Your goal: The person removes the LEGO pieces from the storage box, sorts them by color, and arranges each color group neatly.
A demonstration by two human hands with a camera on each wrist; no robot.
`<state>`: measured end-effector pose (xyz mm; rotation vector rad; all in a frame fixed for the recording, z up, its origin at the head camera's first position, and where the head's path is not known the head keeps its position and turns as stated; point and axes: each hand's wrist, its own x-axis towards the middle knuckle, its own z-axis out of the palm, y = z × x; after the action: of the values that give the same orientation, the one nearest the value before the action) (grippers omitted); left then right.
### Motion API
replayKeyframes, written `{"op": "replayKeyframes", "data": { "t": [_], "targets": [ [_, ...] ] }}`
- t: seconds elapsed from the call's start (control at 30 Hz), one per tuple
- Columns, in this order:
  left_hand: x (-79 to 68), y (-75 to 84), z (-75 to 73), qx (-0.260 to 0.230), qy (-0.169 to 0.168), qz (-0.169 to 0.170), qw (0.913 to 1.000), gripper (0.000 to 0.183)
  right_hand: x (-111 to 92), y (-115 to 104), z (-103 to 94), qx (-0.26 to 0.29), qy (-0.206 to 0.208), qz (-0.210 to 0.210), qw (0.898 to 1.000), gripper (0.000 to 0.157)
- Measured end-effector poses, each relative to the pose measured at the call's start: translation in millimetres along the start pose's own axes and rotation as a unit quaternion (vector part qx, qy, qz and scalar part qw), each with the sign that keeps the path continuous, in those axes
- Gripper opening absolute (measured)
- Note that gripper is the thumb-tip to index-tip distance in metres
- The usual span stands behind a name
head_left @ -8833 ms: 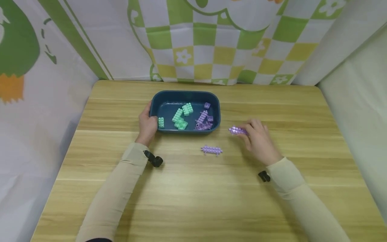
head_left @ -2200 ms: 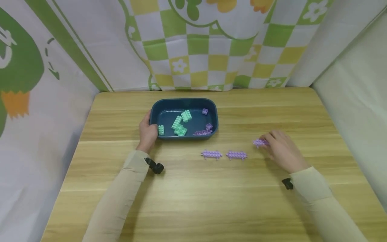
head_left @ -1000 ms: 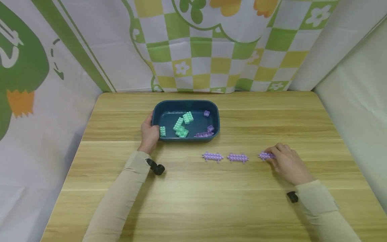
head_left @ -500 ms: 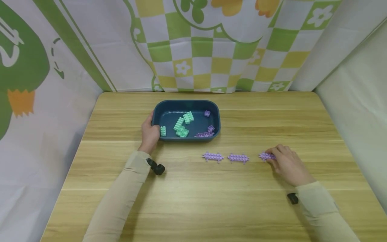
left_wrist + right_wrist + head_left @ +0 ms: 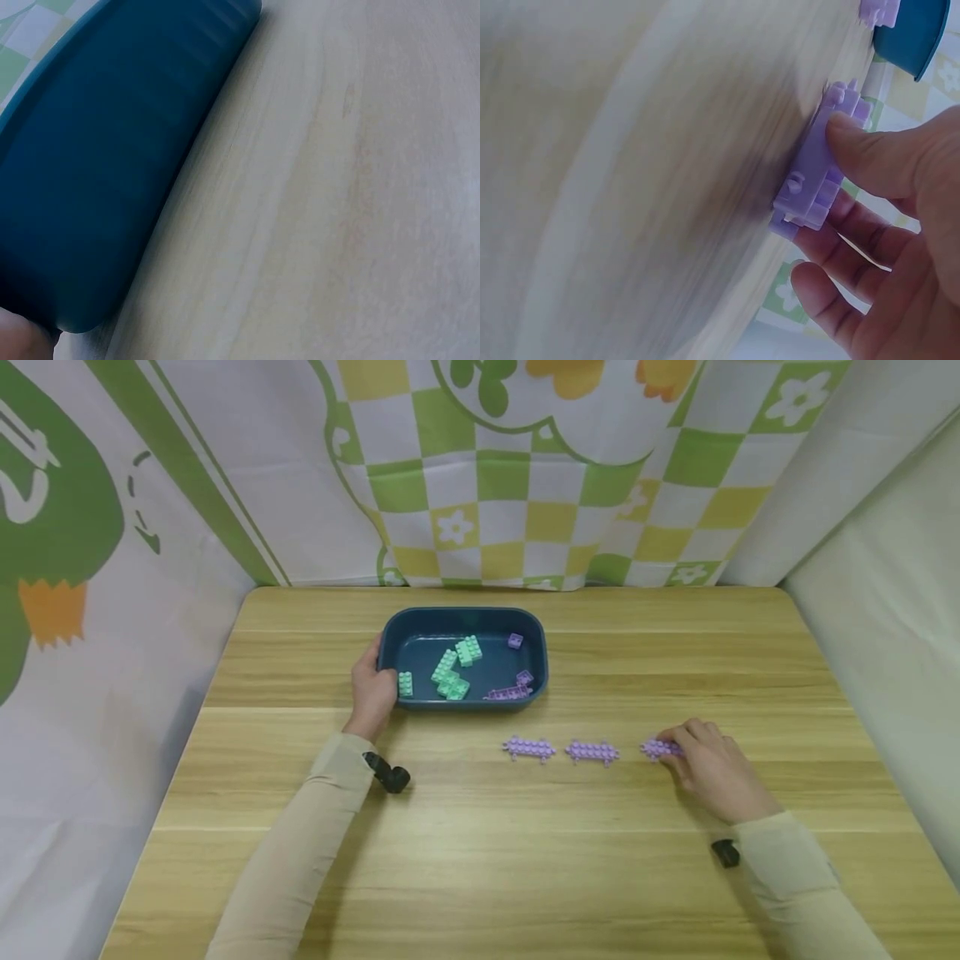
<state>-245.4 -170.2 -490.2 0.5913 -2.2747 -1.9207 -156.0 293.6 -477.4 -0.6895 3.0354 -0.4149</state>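
Since the earliest frame, the middle purple piece (image 5: 592,752) has passed from the right hand (image 5: 716,768) to the table (image 5: 480,877); the navy bin (image 5: 442,621) holds one long piece fewer, and the right hand has shifted further right with another.

Table: wood-grained, bearing all items. Navy bin: toward the far edge, left of centre. Left hand (image 5: 371,695): grips the bin's left end, thumb at the rim and fingers along the outer wall; judged a steadying hold. Right hand: pinches the held purple piece (image 5: 814,161), thumb on one long side, fingers curled behind, one finger clear of it. Gripping by the sides probably helps keep it level with the row; contact with the table cannot be confirmed.

Long pieces: the left purple piece (image 5: 529,748) and the middle one lie studs up, just beside each other, the held one to their right. The gaps look deliberate, keeping pieces distinct. Another long purple piece (image 5: 508,692) rests along the bin's near wall.

Green bricks (image 5: 445,665): mostly clustered mid-bin, one at the left wall. Small purple pieces (image 5: 515,641): two, at the right end.
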Motion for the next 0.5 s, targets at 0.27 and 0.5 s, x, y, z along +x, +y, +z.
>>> {"op": "replayKeyframes", "data": {
  "t": [0.27,0.5],
  "targets": [
    [-0.2,0.9,0.1,0.0,0.001,-0.009,1.0,0.075,1.8,-7.8,-0.3,0.008,-0.006,-0.003,1.0,0.028],
    [-0.2,0.7,-0.4,0.001,-0.005,-0.01,0.9999,0.075,0.8,-8.0,2.2,0.011,-0.011,-0.006,1.0,0.027]
  ]
}}
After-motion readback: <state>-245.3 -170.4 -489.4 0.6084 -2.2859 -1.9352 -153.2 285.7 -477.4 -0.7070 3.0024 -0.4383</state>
